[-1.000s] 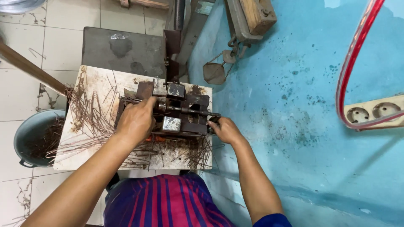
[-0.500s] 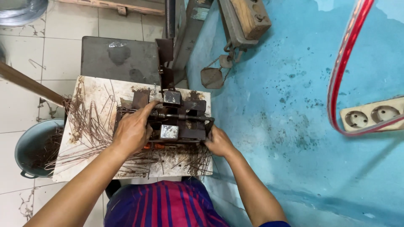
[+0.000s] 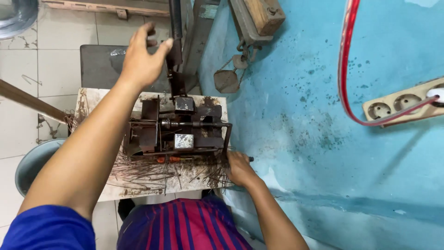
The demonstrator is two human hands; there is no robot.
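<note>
Our left hand (image 3: 141, 58) grasps the upright lever (image 3: 175, 41) above the rusty press (image 3: 178, 132); our right hand (image 3: 238, 167) clenches its crank handle (image 3: 227, 139) at the bench (image 3: 152, 183) edge.

The lever (image 3: 175, 32) runs off the top edge, so its upper end is unseen. The right hand (image 3: 239, 167) covers whatever it grips at the bench (image 3: 138, 187) edge. The bucket (image 3: 32, 162), lower left, is partly hidden by the forearm. The power strip (image 3: 397, 103) is cut by the right edge.
</note>
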